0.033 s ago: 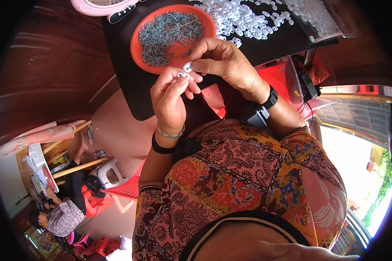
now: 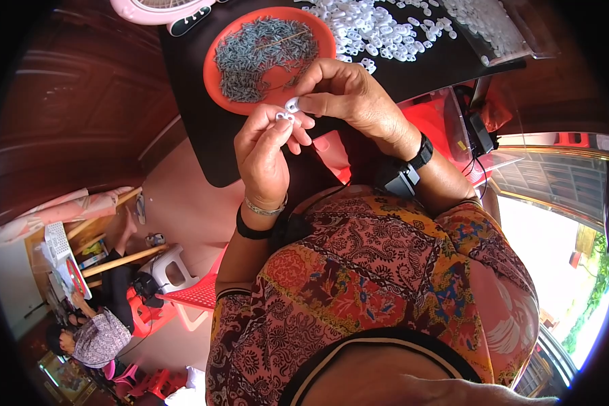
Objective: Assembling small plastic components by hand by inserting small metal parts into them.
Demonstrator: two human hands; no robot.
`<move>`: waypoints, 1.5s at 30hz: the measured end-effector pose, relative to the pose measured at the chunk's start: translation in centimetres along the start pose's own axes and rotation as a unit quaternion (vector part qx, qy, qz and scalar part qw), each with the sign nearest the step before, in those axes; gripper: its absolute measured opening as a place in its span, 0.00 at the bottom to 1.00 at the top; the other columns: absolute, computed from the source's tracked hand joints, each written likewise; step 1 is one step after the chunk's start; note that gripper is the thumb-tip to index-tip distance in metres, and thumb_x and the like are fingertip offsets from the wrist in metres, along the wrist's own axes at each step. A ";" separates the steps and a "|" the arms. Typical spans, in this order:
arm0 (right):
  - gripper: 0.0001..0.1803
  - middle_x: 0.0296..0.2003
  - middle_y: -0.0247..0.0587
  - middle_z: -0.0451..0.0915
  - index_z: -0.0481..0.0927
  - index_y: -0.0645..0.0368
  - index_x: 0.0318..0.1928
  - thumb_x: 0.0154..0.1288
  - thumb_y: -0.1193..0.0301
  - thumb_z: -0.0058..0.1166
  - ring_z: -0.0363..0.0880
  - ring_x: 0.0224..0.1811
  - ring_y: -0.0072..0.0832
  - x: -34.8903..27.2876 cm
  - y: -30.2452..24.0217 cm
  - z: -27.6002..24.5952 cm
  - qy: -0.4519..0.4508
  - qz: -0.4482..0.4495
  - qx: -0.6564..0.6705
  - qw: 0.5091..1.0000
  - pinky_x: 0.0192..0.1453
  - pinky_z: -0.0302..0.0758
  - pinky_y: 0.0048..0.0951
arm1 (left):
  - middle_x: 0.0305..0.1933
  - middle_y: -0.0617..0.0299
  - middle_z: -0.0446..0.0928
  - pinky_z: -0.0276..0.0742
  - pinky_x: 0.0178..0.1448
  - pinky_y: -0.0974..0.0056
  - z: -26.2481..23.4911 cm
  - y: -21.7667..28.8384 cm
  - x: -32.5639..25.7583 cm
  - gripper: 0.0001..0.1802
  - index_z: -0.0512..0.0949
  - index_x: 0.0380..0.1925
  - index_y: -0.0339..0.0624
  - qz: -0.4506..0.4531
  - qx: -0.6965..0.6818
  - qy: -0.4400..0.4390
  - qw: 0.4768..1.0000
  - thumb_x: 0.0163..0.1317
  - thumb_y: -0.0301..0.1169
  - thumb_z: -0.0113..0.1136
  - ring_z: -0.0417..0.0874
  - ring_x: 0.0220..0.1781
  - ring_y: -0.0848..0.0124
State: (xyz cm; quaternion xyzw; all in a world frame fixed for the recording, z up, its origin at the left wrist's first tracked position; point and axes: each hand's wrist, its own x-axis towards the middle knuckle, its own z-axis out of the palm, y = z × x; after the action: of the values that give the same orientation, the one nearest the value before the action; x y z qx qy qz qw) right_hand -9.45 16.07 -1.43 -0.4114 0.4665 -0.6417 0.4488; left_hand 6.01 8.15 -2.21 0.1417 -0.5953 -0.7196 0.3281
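Observation:
My left hand (image 2: 262, 155) pinches a small white plastic piece with holes (image 2: 284, 117) between thumb and forefinger, its other fingers curled loosely. Just above it, my right hand (image 2: 358, 101) grips a second white oval piece (image 2: 291, 105) between thumb and forefinger. The two pieces are very close together; I cannot tell whether they touch. Both hands are over the near edge of the dark table (image 2: 206, 152). Right behind them stands a round orange-red basin (image 2: 211, 81) with many thin grey screw-like pieces (image 2: 264, 51) in it.
A heap of white oval pieces (image 2: 379, 30) covers the table's far side. Right of it lies a clear plastic bag or tray of white pieces (image 2: 487, 27). A pink round object (image 2: 149, 12) stands far left. Another person (image 2: 101, 335) sits at lower left, near a red chair (image 2: 193, 294).

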 end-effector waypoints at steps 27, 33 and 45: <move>0.06 0.31 0.32 0.81 0.81 0.64 0.38 0.60 0.77 0.58 0.77 0.32 0.15 -0.3 -0.4 0.4 0.046 0.010 -0.011 0.999 0.38 0.74 0.16 | 0.21 0.67 0.72 0.55 0.21 0.77 0.4 0.0 -0.2 0.10 0.75 0.28 0.37 -0.113 0.032 0.072 0.991 0.64 0.31 0.51 0.65 0.18 0.84; 0.06 0.35 0.36 0.82 0.81 0.66 0.40 0.62 0.80 0.56 0.80 0.38 0.17 -0.5 -0.4 0.6 0.039 -0.038 -0.073 0.996 0.43 0.78 0.18 | 0.21 0.66 0.72 0.56 0.21 0.77 0.3 -0.1 -0.3 0.10 0.74 0.28 0.36 -0.108 0.033 0.065 0.991 0.63 0.31 0.50 0.65 0.18 0.84; 0.10 0.33 0.33 0.81 0.81 0.62 0.42 0.58 0.78 0.61 0.79 0.35 0.17 -0.7 -0.3 0.9 -0.001 -0.059 -0.164 0.985 0.42 0.76 0.18 | 0.20 0.66 0.71 0.57 0.21 0.77 0.4 -0.3 -0.2 0.10 0.71 0.25 0.38 -0.106 0.008 0.078 0.991 0.64 0.30 0.49 0.65 0.17 0.83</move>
State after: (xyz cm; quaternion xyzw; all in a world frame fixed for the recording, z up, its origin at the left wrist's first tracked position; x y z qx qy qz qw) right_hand -8.44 16.55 -1.04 -0.5074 0.5399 -0.5810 0.3369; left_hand 5.83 8.60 -2.44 0.2628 -0.5554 -0.7320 0.2943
